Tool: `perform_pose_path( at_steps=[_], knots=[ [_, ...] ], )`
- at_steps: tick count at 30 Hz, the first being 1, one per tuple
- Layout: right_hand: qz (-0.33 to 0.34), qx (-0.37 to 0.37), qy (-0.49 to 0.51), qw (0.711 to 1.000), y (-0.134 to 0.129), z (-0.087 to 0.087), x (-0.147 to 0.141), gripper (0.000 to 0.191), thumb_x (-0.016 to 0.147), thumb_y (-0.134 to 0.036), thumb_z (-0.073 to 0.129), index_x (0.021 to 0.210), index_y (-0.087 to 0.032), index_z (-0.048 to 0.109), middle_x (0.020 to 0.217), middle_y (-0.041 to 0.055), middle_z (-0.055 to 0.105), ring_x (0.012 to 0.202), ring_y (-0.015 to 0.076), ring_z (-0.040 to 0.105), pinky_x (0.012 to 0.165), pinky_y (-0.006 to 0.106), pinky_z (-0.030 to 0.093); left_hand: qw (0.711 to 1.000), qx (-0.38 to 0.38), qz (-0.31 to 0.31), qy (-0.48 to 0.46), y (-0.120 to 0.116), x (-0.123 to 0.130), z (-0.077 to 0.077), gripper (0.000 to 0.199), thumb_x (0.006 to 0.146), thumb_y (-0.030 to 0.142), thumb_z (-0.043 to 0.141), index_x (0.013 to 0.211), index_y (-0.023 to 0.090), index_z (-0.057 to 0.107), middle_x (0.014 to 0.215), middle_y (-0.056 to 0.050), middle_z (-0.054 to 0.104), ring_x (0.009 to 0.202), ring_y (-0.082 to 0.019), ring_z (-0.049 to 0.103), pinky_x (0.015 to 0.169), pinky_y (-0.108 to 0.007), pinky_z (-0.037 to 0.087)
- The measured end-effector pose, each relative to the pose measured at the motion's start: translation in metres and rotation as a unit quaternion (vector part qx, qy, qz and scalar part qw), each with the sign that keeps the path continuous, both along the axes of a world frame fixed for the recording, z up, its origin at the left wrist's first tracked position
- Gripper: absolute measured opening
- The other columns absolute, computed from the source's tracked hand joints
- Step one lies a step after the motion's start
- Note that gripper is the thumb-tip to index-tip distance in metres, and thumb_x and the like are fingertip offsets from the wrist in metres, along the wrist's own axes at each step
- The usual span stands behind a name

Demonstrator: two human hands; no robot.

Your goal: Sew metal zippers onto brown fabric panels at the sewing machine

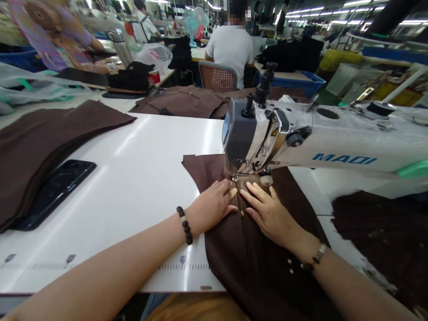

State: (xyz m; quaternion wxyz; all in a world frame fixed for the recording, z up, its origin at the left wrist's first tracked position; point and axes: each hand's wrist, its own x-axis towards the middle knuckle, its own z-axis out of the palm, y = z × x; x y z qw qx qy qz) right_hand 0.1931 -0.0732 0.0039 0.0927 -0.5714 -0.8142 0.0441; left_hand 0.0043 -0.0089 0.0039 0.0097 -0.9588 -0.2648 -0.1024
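Observation:
Dark brown fabric (224,254) lies under the head of a sewing machine (286,134) and hangs over the table's front edge. A zipper (245,229) runs down the fabric toward me, with a small metal pull on it. My left hand (213,202) rests on the cloth just left of the zipper, fingers stretched toward the presser foot (234,177). To the right of the zipper, my right hand (268,210) lies with spread fingers on the same cloth. Both palms face down, close to the needle area. The needle tip itself is too small to make out.
Brown fabric pieces (58,124) are stacked at left, partly over a black phone (60,189). More brown cloth (184,100) lies behind the machine, and a dark pile (392,243) sits at right. A co-worker in white (227,47) sits ahead; another person (55,35) is at far left.

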Motion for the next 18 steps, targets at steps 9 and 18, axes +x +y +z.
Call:
perform_pose_path(
  at_steps=[9,18],
  knots=[
    [-0.008,0.018,-0.006,1.0,-0.0049,-0.0039,-0.0022,0.04,0.089,-0.026,0.035,0.129,-0.023,0.04,0.137,0.0103,0.036,0.125,0.0225,0.035,0.1,0.055,0.026,1.0,-0.001,-0.018,-0.002,0.004,-0.005,-0.0114,0.046,0.085,0.041,0.05,0.119,0.01,0.045,0.12,-0.015,0.048,0.12,-0.025,0.039,0.101,-0.038,0.033],
    [-0.015,0.021,-0.007,1.0,-0.005,-0.0071,-0.0033,0.041,0.089,-0.026,0.035,0.129,-0.022,0.04,0.135,0.0104,0.037,0.123,0.0225,0.036,0.1,0.054,0.026,1.0,-0.015,-0.024,-0.011,0.0065,-0.0049,-0.0092,0.043,0.086,0.039,0.049,0.118,0.01,0.046,0.121,-0.017,0.045,0.119,-0.025,0.04,0.101,-0.04,0.034]
  ],
)
